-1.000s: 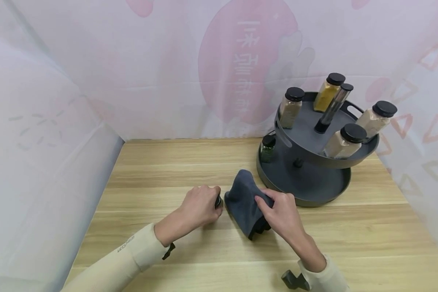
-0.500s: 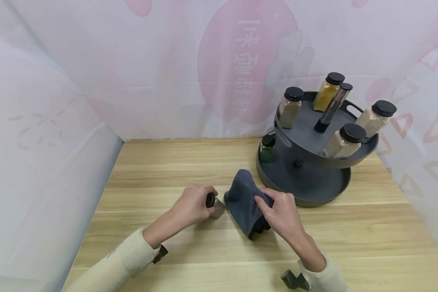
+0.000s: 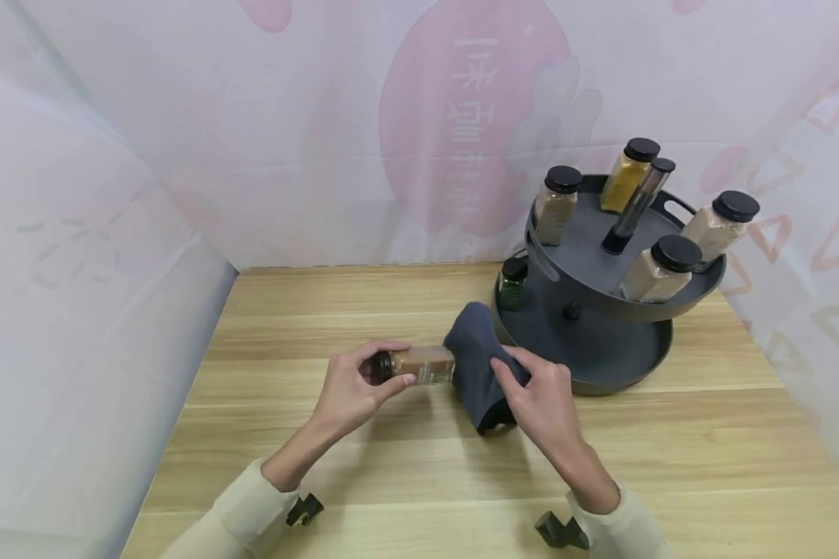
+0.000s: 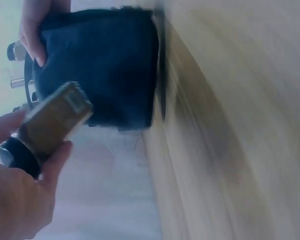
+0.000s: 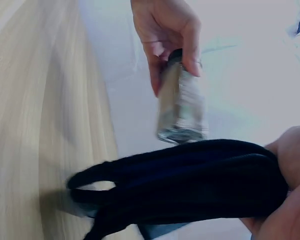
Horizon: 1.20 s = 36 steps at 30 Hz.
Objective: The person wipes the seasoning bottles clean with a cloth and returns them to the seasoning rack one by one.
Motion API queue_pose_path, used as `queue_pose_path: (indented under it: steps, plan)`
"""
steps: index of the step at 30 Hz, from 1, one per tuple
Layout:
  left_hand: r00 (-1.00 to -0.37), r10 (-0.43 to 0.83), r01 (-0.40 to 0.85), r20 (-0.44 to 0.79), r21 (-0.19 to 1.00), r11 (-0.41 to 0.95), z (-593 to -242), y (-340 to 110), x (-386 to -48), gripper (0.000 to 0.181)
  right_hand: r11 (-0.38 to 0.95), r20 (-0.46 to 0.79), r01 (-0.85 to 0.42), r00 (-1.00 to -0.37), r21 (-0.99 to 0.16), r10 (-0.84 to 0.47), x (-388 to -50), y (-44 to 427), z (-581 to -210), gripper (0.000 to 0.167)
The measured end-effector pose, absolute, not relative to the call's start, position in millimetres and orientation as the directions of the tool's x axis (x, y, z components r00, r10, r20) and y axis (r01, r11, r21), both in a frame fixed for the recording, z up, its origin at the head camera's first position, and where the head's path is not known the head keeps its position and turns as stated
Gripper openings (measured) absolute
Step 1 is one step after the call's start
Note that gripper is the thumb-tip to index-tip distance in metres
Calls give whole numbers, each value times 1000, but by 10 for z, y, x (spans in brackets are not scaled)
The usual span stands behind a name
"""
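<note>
My left hand grips a spice jar by its black-lid end, thumb along one side and fingers along the other. The jar lies tipped on its side in the air, brown contents showing, its base pointing right. In the left wrist view the jar carries a pale label. My right hand pinches a folded dark grey cloth, which hangs down just above the table. Jar base and cloth nearly meet; whether they touch I cannot tell. From the right wrist the cloth shows several folded layers.
A two-tier dark turntable rack stands at the back right, close beyond the cloth. Several black-lidded spice jars sit on its upper tier, and a jar of green contents on the lower. Wooden table; printed curtain behind.
The left hand has lifted the jar off the table and turned it from upright to sideways, base toward the cloth. The right hand has raised the cloth slightly.
</note>
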State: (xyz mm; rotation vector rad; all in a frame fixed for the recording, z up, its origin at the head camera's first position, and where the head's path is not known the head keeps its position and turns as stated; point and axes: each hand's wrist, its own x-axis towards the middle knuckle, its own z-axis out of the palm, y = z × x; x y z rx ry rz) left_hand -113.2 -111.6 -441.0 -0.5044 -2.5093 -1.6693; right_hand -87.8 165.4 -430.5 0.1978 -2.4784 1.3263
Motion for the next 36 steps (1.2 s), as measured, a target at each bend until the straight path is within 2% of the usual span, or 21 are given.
queue_pose_path:
  steps: [5, 9, 14, 21, 23, 27, 29, 34, 36]
  plan:
    - [-939, 240, 283, 246, 950, 133, -4393, -1086, -1096, 42, 450, 422, -333, -900, -828, 111, -884, 1548, -4276, 16]
    - [-925, 253, 301, 283, 953, 34, -4369, -1028, -1078, 42, 375, 430, -361, -895, -854, 117, -862, 1445, -4252, 15]
    - [-912, 220, 357, 346, 934, 14, -4362, -985, -1073, 41, 310, 475, -417, -868, -854, 141, -806, 1381, -4208, 13]
    - [-899, 172, 409, 404, 913, -6, -4345, -977, -1090, 41, 310, 668, -605, -727, -734, 162, -776, 1369, -4180, 19]
    - [-892, 184, 416, 413, 909, -22, -4330, -967, -1090, 41, 342, 664, -592, -733, -730, 148, -812, 1365, -4211, 18]
    - [-879, 213, 427, 426, 903, -44, -4311, -954, -1082, 41, 367, 581, -506, -804, -781, 129, -871, 1371, -4250, 14]
    - [-876, 215, 434, 432, 900, -42, -4312, -955, -1083, 42, 353, 583, -512, -802, -784, 133, -868, 1382, -4249, 14]
    - [-871, 190, 455, 453, 890, -32, -4309, -970, -1108, 41, 322, 731, -666, -664, -673, 153, -835, 1388, -4249, 25]
    - [-869, 193, 458, 455, 888, -33, -4302, -972, -1111, 41, 329, 740, -673, -654, -663, 153, -841, 1379, -4261, 26]
